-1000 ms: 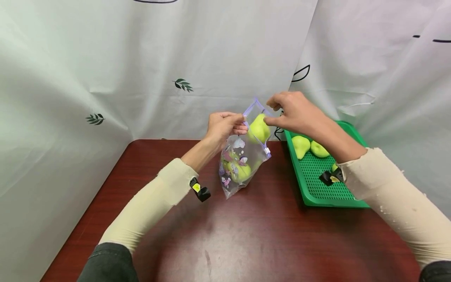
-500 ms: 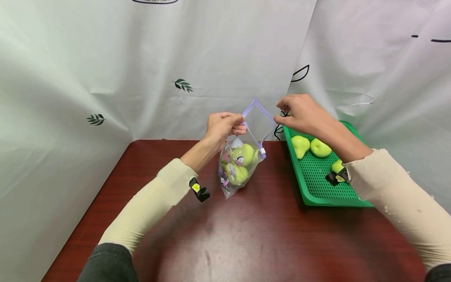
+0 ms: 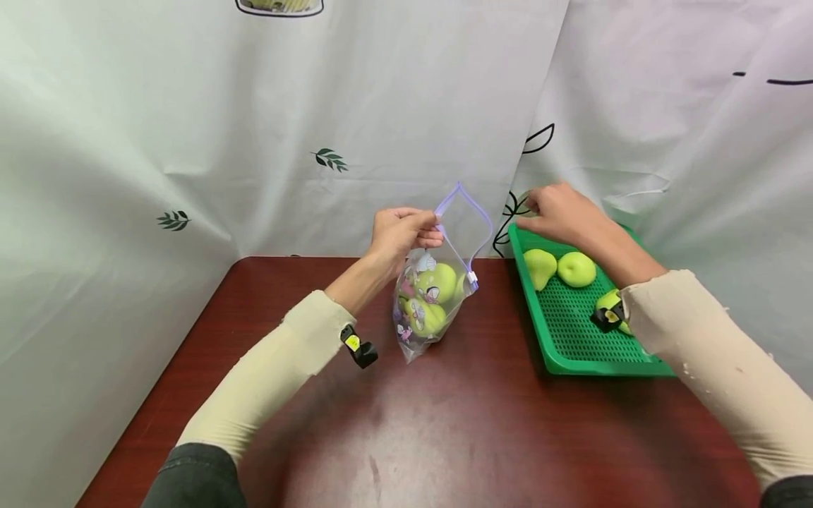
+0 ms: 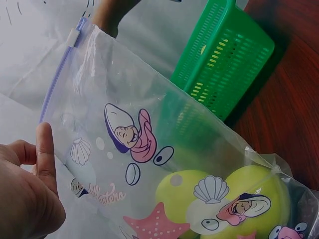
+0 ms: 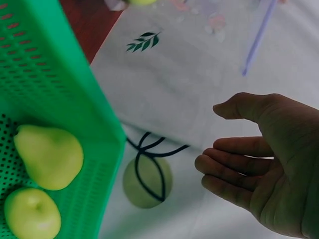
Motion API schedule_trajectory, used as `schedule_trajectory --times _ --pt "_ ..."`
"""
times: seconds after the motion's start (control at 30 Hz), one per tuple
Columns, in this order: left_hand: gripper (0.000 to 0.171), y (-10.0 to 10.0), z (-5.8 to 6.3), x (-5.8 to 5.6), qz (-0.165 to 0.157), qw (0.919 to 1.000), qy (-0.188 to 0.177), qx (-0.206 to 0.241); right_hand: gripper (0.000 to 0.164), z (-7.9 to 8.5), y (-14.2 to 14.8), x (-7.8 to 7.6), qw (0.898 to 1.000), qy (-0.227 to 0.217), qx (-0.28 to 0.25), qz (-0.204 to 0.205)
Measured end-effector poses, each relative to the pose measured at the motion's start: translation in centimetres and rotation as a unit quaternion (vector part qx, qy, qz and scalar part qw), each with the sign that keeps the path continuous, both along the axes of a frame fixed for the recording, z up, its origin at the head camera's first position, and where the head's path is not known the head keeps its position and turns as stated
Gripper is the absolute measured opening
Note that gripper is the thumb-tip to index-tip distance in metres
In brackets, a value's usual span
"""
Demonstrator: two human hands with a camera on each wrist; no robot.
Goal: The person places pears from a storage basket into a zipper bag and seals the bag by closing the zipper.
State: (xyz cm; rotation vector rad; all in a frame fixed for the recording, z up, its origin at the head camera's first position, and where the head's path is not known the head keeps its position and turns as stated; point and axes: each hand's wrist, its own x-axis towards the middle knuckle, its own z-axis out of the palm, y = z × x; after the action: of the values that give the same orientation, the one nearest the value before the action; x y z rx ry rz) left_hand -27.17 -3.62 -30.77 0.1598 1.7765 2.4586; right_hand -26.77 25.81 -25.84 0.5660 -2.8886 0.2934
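A clear zip bag (image 3: 456,247) with a purple slider edge and printed sea figures hangs from my left hand (image 3: 401,233), which pinches its rim between thumb and fingers. The bag's mouth gapes. Green pears (image 3: 427,314) lie in its lower part, partly veiled by the prints; I cannot tell exactly how many. My right hand (image 3: 559,212) hovers to the right of the bag, near the back of the green basket (image 3: 549,356). In the right wrist view its fingers (image 5: 234,167) are loosely bent, with nothing held.
Inside the basket are several more green fruits, among them a pear (image 3: 540,268) and a rounder one (image 3: 576,269); my right wrist hides part of the rest. The dark red table (image 3: 406,437) meets a white curtain (image 3: 394,106) behind and at the left.
A pear that was in the bag's mouth by my right hand has dropped down among the others. My right hand has withdrawn rightward from the bag toward the basket. The left hand stays on the rim.
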Motion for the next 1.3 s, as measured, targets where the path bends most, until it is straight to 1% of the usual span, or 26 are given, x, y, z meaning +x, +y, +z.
schedule_trajectory --times 0.13,0.27,0.43,0.67,0.77,0.83,0.87,0.9,0.93,1.0,1.03,1.07,1.1,1.17,1.23,1.27,1.3 --pt "0.029 -0.1 -0.1 0.0 -0.001 1.0 0.0 0.002 0.049 -0.6 1.0 -0.7 1.0 -0.006 0.004 -0.014" --pt "0.027 -0.2 -0.1 0.0 0.001 1.0 0.001 0.002 0.052 -1.1 1.9 -1.2 0.999 -0.024 0.016 -0.024" --pt "0.031 -0.2 0.1 0.1 -0.002 1.0 0.004 -0.002 0.055 -1.7 3.0 -1.7 0.998 -0.055 0.029 -0.029" --pt "0.029 -0.1 0.3 0.1 -0.004 1.0 0.007 -0.005 0.054 -2.7 4.1 -2.3 0.995 -0.083 0.041 -0.034" --pt "0.027 0.0 0.3 0.1 -0.007 1.0 0.007 -0.003 0.054 -3.2 4.7 -2.6 0.994 -0.095 0.04 -0.029" --pt "0.028 0.0 0.3 0.1 -0.009 0.9999 0.007 -0.003 0.052 -3.6 5.2 -2.9 0.994 -0.102 0.035 -0.021" --pt "0.028 0.1 0.3 0.1 -0.009 0.9999 0.007 -0.003 0.054 -4.5 6.3 -3.8 0.994 -0.106 0.02 0.003" --pt "0.028 0.1 0.3 0.1 -0.01 0.9999 0.007 -0.002 0.054 -4.7 6.6 -4.0 0.994 -0.11 0.019 0.007" --pt "0.029 0.1 0.4 0.1 -0.011 0.9999 0.007 -0.003 0.052 -4.8 6.8 -4.2 0.993 -0.118 0.017 0.009" --pt "0.029 0.2 0.4 0.2 -0.012 0.9999 0.006 -0.004 0.043 -5.1 7.2 -4.5 0.991 -0.131 0.022 0.007" --pt "0.027 0.3 0.5 0.2 -0.012 0.9999 0.006 -0.005 0.042 -5.1 7.2 -4.5 0.99 -0.138 0.026 0.004" --pt "0.025 0.3 0.5 0.3 -0.011 0.9999 0.005 -0.005 0.044 -5.1 7.2 -4.5 0.989 -0.147 0.033 -0.001" --pt "0.024 0.3 0.5 0.3 -0.012 0.9999 0.004 -0.006 0.047 -4.4 6.4 -3.7 0.986 -0.157 0.055 -0.024" --pt "0.021 0.3 0.6 0.3 -0.011 0.9999 0.003 -0.007 0.061 -4.4 6.3 -3.7 0.982 -0.171 0.071 -0.028" --pt "0.024 0.3 0.5 0.3 -0.011 0.9999 0.002 -0.006 0.065 -4.5 6.4 -3.9 0.979 -0.186 0.082 -0.029" --pt "0.026 0.3 0.5 0.3 -0.011 0.9999 0.001 -0.006 0.065 -4.6 6.4 -4.0 0.978 -0.188 0.088 -0.027" --pt "0.028 0.3 0.4 0.3 -0.011 0.9999 0.001 -0.006 0.061 -4.8 6.5 -4.1 0.977 -0.19 0.092 -0.024"
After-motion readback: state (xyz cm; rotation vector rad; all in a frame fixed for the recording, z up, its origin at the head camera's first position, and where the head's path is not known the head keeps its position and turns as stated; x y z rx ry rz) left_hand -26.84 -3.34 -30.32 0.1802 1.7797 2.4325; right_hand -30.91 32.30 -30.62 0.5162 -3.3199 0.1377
